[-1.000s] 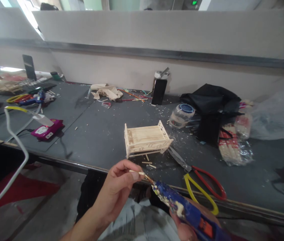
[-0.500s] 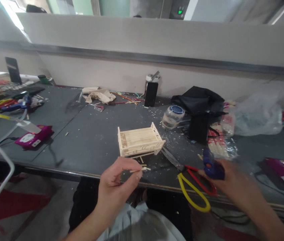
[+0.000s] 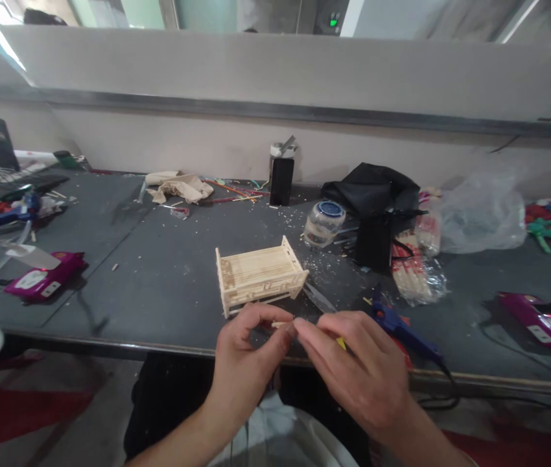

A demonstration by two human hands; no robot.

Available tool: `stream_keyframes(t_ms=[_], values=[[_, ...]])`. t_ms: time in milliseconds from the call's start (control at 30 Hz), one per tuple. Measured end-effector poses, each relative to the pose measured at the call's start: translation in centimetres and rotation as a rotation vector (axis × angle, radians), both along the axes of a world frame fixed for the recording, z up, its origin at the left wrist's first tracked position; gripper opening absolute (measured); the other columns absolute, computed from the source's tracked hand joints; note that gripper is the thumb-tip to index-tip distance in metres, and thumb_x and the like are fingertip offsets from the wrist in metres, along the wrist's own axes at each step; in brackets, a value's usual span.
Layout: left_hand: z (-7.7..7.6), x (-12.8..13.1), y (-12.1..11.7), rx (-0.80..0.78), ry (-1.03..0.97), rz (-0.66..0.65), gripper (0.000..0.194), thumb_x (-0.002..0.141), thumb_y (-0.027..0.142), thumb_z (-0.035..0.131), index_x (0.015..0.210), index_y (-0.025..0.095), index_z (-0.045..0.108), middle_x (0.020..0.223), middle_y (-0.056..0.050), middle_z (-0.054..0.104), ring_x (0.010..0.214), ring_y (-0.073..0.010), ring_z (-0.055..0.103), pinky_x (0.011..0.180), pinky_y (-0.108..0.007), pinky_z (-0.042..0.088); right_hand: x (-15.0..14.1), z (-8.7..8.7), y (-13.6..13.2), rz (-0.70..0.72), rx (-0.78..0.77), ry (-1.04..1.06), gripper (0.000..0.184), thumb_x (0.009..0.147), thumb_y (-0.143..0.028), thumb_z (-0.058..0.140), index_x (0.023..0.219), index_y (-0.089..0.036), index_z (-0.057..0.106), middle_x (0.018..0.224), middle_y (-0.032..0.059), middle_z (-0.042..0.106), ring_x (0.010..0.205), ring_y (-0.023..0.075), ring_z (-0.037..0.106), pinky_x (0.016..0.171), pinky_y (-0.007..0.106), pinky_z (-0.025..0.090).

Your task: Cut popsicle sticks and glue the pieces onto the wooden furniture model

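Between thumb and forefinger, my left hand pinches a small wooden stick near the table's front edge. My right hand meets it there, its fingertips pressed together at the stick's right end; what they grip is hidden. Just beyond both hands stands a miniature bed made of pale wooden sticks. To the right, a blue glue gun lies on the table, with its cable running off the front edge. Scissors lie partly covered by my right hand and the glue gun.
A clear jar with a blue lid stands behind, beside a black bag. Packaged sticks lie to the right. A phone leans upright at the back. Purple power strips sit at both sides. Wood crumbs litter the table.
My right hand has laid the glue gun on the table at the right and come back to my left hand. My left hand still holds the stick. The view has shifted right.
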State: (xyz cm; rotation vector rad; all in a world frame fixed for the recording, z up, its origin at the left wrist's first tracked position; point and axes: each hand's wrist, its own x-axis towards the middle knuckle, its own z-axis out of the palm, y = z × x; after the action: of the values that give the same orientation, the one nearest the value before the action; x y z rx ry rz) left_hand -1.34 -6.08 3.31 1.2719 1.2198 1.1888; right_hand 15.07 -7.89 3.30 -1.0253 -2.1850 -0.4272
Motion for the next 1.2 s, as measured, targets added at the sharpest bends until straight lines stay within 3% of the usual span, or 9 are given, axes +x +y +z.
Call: stream_keyframes(t_ms=[233,500,633,733,833,1000,1200], values=[[-0.3,0.1,0.1,-0.021,-0.047,0.055,0.007,0.071,0.023,0.073,0.077,0.020,0.074,0.078,-0.002,0.072,0.076,-0.0180,0.061,0.071,-0.026,0.046,0.0,0.1,1.2,-0.033,0.013,-0.044,0.019,0.081,-0.012,0.065,0.100,-0.014,0.067,0.082,0.0067,0.064,0.076,0.0184,0.058,0.069,0.033,0.045],[-0.1,0.1,0.1,-0.002,0.047,0.053,0.014,0.072,0.026,0.072,0.085,0.021,0.073,0.085,-0.003,0.072,0.080,-0.0192,0.062,0.074,-0.028,0.046,-0.2,0.4,2.3,-0.059,0.054,-0.093,0.004,0.084,-0.015,0.063,0.088,-0.016,0.065,0.074,0.0030,0.065,0.068,0.0162,0.053,0.063,0.032,0.036],[1.3,-1.1,0.2,0.260,0.261,0.125,0.035,0.067,0.021,0.076,0.101,0.026,0.070,0.086,0.000,0.069,0.080,-0.0186,0.057,0.077,-0.028,0.043,0.3,0.4,3.4,-0.117,0.093,-0.062,0.004,0.083,-0.014,0.064,0.086,-0.017,0.065,0.074,0.0026,0.065,0.069,0.0158,0.052,0.065,0.030,0.037],[2.7,-2.4,1.5,0.520,0.476,0.133,0.032,0.069,0.018,0.073,0.100,0.025,0.070,0.087,-0.002,0.068,0.085,-0.0211,0.055,0.084,-0.032,0.040,0.5,0.2,4.3,-0.147,0.116,-0.087,0.006,0.083,-0.014,0.063,0.088,-0.016,0.066,0.074,0.0026,0.065,0.069,0.0162,0.050,0.064,0.031,0.036],[3.5,-3.2,3.7,0.608,0.670,0.017,0.032,0.069,0.017,0.071,0.100,0.023,0.070,0.097,-0.006,0.068,0.093,-0.0261,0.053,0.088,-0.039,0.038,0.4,-0.1,4.9,-0.165,0.129,-0.129,0.005,0.085,-0.015,0.062,0.086,-0.016,0.067,0.071,0.0026,0.064,0.068,0.0167,0.047,0.063,0.031,0.033],[3.8,-2.8,6.5,0.544,0.991,-0.233,0.040,0.068,0.017,0.070,0.108,0.017,0.066,0.108,-0.009,0.067,0.102,-0.0317,0.052,0.089,-0.047,0.039,0.1,-0.4,5.5,-0.190,0.160,-0.167,0.006,0.086,-0.016,0.061,0.082,-0.017,0.066,0.067,0.0020,0.062,0.066,0.0169,0.044,0.061,0.033,0.029],[3.9,-1.8,7.6,0.517,1.163,-0.380,0.019,0.072,0.014,0.061,0.090,0.016,0.068,0.092,-0.007,0.069,0.090,-0.0264,0.056,0.077,-0.040,0.043,-0.2,-0.5,5.8,-0.202,0.156,-0.182,0.006,0.085,-0.017,0.062,0.080,-0.019,0.066,0.066,0.0020,0.062,0.066,0.0171,0.044,0.060,0.034,0.028]])
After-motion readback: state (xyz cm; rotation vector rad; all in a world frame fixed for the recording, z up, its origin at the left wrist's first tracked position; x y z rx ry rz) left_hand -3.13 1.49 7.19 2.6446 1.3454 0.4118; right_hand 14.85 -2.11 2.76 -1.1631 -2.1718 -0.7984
